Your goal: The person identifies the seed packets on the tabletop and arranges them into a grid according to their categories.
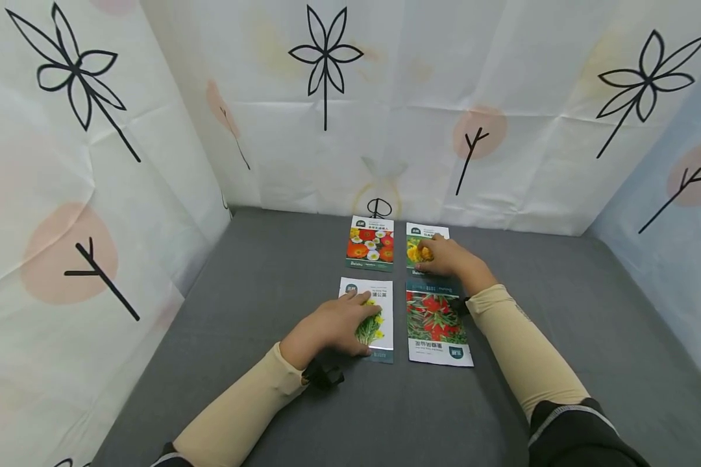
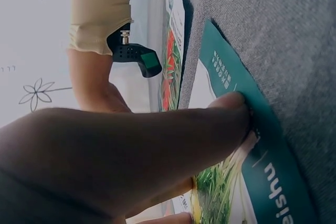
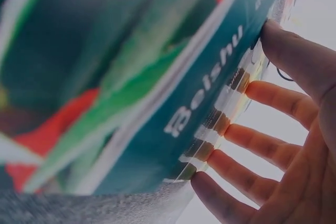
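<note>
My left hand (image 1: 341, 322) lies with spread fingers on a seed packet with yellow flowers (image 1: 383, 313), covering its left part. In the left wrist view the thumb (image 2: 231, 103) presses near the green end of that packet. Farther back, my right hand (image 1: 448, 261) reaches onto another yellow-flowered seed packet (image 1: 413, 241) and hides its right side. Its fingers are spread and fairly straight in the right wrist view. Under the right wrist lies a seed packet with red flowers (image 1: 435, 318), its print upside down; it fills much of the right wrist view.
A fourth seed packet with red, orange and white flowers (image 1: 370, 243) lies at the back left of the group. All lie on a dark grey cloth surface (image 1: 280, 259). White printed fabric walls (image 1: 415, 78) stand behind and at both sides.
</note>
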Demonstrator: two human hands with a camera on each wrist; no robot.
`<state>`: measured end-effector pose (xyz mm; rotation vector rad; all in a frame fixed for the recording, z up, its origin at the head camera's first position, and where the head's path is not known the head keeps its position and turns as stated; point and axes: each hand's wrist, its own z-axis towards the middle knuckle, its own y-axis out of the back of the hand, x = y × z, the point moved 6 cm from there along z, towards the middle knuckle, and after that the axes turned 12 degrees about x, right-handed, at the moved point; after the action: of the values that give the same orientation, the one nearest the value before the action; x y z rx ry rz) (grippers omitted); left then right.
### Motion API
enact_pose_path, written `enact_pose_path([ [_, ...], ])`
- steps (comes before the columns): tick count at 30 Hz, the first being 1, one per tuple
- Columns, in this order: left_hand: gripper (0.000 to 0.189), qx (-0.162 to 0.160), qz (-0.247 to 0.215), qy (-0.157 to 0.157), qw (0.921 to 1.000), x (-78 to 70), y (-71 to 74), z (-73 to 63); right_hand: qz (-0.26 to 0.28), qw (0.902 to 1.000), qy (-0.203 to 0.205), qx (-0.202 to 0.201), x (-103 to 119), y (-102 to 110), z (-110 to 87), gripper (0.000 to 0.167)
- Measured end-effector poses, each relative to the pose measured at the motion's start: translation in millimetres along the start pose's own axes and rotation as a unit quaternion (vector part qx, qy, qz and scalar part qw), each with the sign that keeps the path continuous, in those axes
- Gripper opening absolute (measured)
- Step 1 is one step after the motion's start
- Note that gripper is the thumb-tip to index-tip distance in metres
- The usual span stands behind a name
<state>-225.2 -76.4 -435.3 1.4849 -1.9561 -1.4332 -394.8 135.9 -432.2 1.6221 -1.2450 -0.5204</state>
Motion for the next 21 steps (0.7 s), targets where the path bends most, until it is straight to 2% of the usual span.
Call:
enact_pose_path([
  [5, 0.081, -0.019, 0.011, -0.019, 0.9996, 0.7, -0.3, 0.0, 0.008, 1.0000, 0.001, 0.000, -0.2, -0.7, -3.5, 0.056],
  [12, 0.077, -0.043, 0.033, -0.035, 0.9979, -0.5, 4.4, -1.5, -0.004, 0.9996, -0.006, -0.026, 1.7, 2.1, -6.5, 0.055],
  [21, 0.062, -0.074, 0.049, -0.046, 0.9950, 1.7, 7.8, 1.4, -0.020, 0.9977, 0.017, -0.062, 10.9, 2.1, -7.2, 0.044],
])
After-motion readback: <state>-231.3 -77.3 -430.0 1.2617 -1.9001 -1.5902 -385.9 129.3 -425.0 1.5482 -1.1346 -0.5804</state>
